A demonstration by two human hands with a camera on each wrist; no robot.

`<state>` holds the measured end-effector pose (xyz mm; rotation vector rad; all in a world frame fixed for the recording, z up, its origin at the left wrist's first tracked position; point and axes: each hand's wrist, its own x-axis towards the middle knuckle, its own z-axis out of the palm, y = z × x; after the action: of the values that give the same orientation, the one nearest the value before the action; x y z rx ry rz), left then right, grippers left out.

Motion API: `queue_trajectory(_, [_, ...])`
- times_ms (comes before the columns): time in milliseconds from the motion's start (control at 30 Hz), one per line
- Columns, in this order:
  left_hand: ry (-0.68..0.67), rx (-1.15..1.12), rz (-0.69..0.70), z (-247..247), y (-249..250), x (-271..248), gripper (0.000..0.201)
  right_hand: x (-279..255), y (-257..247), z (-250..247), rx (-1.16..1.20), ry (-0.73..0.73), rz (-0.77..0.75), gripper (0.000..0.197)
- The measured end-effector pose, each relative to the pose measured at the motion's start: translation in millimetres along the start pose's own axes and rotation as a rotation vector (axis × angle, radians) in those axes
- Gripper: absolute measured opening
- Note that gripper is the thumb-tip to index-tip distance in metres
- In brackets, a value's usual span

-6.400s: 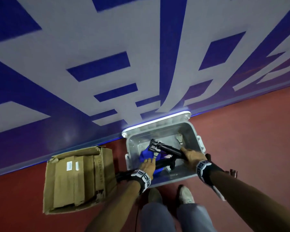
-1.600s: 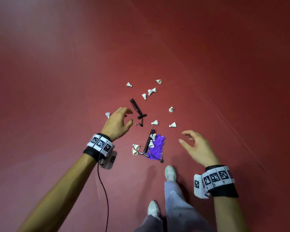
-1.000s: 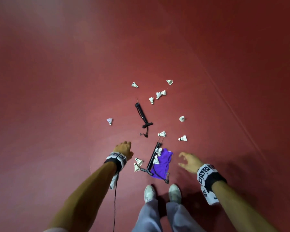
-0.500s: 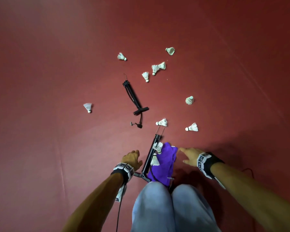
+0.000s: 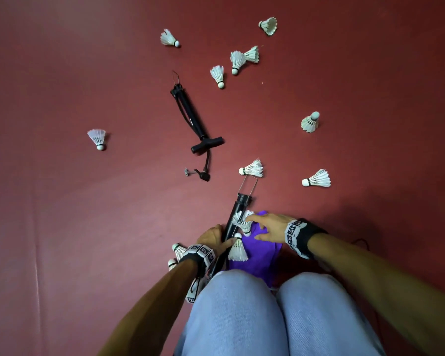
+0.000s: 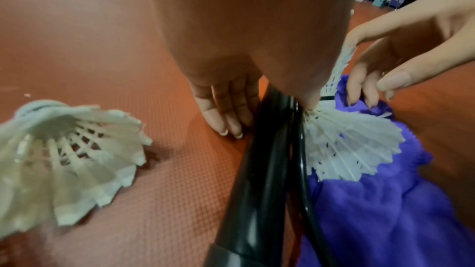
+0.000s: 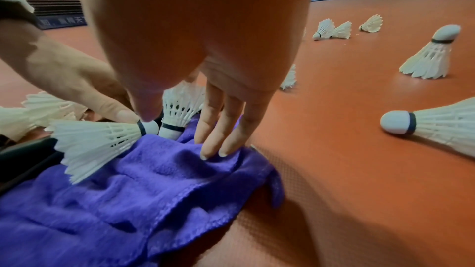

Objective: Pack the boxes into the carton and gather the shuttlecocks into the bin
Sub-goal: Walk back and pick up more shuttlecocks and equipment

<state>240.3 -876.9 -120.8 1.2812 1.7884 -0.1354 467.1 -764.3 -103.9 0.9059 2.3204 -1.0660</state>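
Note:
Several white shuttlecocks lie scattered on the red floor. One shuttlecock (image 5: 238,250) lies on a purple cloth (image 5: 260,255), and a second one (image 5: 243,222) stands cork-down beside it. My left hand (image 5: 216,237) straddles a black pump (image 5: 238,206). Its straight fingers (image 6: 226,117) touch the floor on the pump's left, and its thumb is at the lying shuttlecock's cork (image 7: 150,127). My right hand (image 5: 263,227) is spread over the cloth with its fingertips (image 7: 218,145) pressing the cloth (image 7: 154,190). The standing shuttlecock (image 7: 180,107) is between its thumb and fingers. No bin, carton or boxes are in view.
A second black pump (image 5: 190,116) with its hose lies farther out. Loose shuttlecocks lie at the right (image 5: 317,179), at the far left (image 5: 98,138) and beyond (image 5: 218,75). Two more (image 5: 177,249) sit by my left wrist. My knees (image 5: 237,312) fill the bottom.
I have crouched lower and closer. My left hand has come down around the pump and my right hand onto the cloth and shuttlecocks. The bin and carton seen earliest are out of view.

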Motion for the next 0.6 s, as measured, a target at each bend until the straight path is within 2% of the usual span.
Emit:
queue_trajectory(67, [0.009, -0.012, 0.009, 4.7, -1.3, 5.3, 0.061, 10.4, 0.8, 7.8, 0.005, 0.014, -0.008, 0.049])
queue_trajectory(167, [0.004, -0.017, -0.009, -2.0, 1.4, 9.1, 0.051, 16.9, -4.4, 7.2, 0.02, 0.135, 0.026, 0.028])
queue_trajectory(267, [-0.006, -0.017, 0.003, -18.3, 11.0, 3.4, 0.045, 6.2, -16.0, -6.7, -0.085, 0.213, 0.055, 0.035])
queue_trajectory(433, [-0.071, -0.016, -0.094, -20.1, 22.3, -2.9, 0.044, -18.3, -22.1, -18.8, -0.289, 0.203, 0.067, 0.052])
queue_trajectory(500, [-0.079, -0.07, -0.124, -6.0, 19.4, 5.7, 0.055, -27.9, -19.3, -21.2, -0.249, 0.191, 0.112, 0.056])
queue_trajectory(567, [-0.055, -0.071, -0.139, 13.8, 12.0, 20.2, 0.067, -38.9, -15.1, -23.2, -0.059, 0.22, 0.157, 0.055])
queue_trajectory(600, [-0.041, -0.084, -0.151, 20.4, 10.5, 23.3, 0.067, -44.9, -13.3, -23.0, 0.064, 0.279, 0.163, 0.053])
